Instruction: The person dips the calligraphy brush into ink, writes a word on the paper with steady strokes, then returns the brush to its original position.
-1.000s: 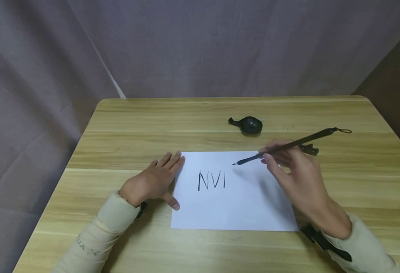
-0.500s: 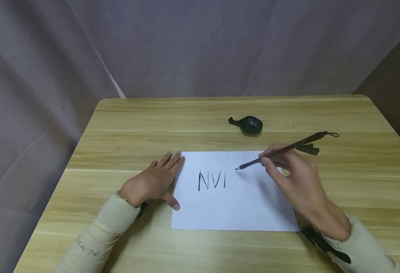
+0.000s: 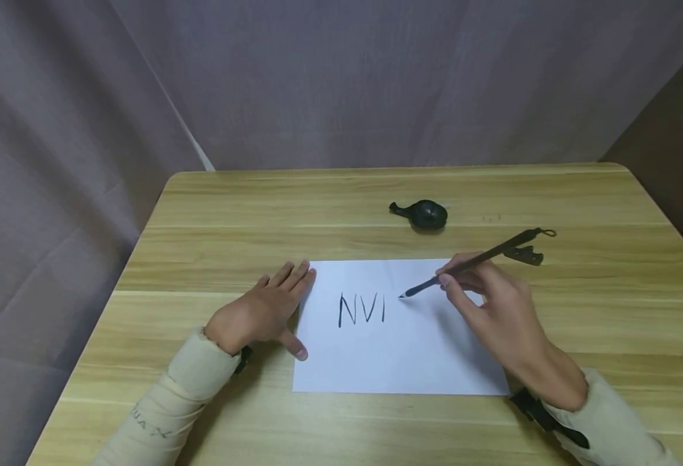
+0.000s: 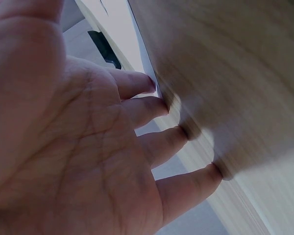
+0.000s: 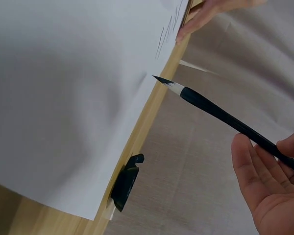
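A white sheet of paper (image 3: 376,362) lies on the wooden table, with the black letters "NVI" (image 3: 362,309) written on its left half. My right hand (image 3: 498,310) pinches a dark writing brush (image 3: 481,257) between thumb and fingers. The brush slants down to the left, and its dark-inked tip is close over the paper just right of the "I". In the right wrist view the brush (image 5: 225,117) shows a white band of bristle above the inked point. My left hand (image 3: 262,307) lies spread at the sheet's left edge, fingertips (image 4: 215,169) resting on the table and thumb on the paper.
Behind the paper sits a dark, rounded, bottle-like object (image 3: 427,214) with a narrow neck pointing left. A small black object (image 3: 524,255) lies beyond my right hand, partly overlapped by the brush. A grey curtain (image 3: 341,84) hangs behind the table (image 3: 248,220).
My right hand has brought the brush tip down and nearer the sheet, right of the "I", and the handle end has swung left. The left hand has stayed in place.
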`<action>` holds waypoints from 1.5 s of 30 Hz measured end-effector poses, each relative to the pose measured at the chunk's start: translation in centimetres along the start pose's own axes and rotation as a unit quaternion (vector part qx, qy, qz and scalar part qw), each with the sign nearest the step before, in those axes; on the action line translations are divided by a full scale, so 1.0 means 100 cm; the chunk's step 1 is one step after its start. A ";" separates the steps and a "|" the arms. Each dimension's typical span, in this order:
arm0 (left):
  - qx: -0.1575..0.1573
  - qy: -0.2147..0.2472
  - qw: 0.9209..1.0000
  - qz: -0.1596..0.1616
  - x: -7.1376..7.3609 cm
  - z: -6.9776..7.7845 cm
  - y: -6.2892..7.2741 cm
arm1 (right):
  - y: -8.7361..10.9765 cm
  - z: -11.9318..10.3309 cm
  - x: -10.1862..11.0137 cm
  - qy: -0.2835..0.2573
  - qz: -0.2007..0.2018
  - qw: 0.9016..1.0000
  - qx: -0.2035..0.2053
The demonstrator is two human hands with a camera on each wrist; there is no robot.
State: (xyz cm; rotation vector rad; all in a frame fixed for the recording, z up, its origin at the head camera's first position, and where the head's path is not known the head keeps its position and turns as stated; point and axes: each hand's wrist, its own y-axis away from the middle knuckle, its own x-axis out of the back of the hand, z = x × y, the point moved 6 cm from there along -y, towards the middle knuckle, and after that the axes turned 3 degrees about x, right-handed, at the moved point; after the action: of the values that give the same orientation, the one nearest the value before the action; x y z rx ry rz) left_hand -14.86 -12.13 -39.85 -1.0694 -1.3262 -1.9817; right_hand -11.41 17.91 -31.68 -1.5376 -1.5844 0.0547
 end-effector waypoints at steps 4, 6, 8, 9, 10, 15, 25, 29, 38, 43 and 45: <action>-0.002 0.000 1.000 0.001 -0.001 -0.001 -0.001 | 0.000 0.001 -0.002 0.001 -0.003 1.000 0.004; -0.003 -0.001 1.000 0.003 -0.002 -0.001 -0.001 | 0.001 0.003 -0.003 0.004 -0.006 1.000 0.003; -0.004 -0.001 1.000 0.003 -0.002 -0.001 -0.001 | 0.001 0.004 -0.004 0.006 -0.007 1.000 0.001; -0.005 0.000 1.000 0.004 -0.002 0.000 0.000 | 0.001 0.004 -0.005 0.007 -0.008 1.000 -0.001; -0.005 0.000 1.000 0.004 -0.001 0.000 0.000 | 0.001 0.005 -0.005 0.010 -0.010 1.000 -0.001; -0.004 -0.005 1.000 0.004 -0.001 -0.001 -0.001 | 0.002 0.004 -0.007 0.012 -0.017 1.000 -0.001; -0.005 -0.009 1.000 0.006 0.000 -0.001 -0.003 | 0.006 -0.003 -0.007 0.002 -0.027 1.000 0.012; -0.005 -0.008 1.000 0.005 0.000 -0.001 -0.004 | 0.008 -0.006 -0.006 0.001 -0.032 0.999 0.016; -0.006 -0.003 1.000 0.005 0.001 -0.001 -0.005 | 0.001 -0.008 0.000 -0.005 0.000 1.000 0.017; -0.002 -0.002 1.000 0.004 0.001 -0.001 -0.005 | -0.004 -0.002 0.001 0.001 0.016 1.000 0.013; -0.003 -0.001 1.000 0.003 0.001 0.000 -0.005 | -0.005 0.002 0.001 0.004 0.019 1.000 0.003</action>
State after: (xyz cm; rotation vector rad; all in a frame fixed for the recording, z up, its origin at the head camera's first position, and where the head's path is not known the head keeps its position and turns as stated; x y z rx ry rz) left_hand -15.32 -11.91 -40.04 -1.0769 -1.3179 -1.9815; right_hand -11.87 17.94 -31.46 -1.5623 -1.5474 0.0738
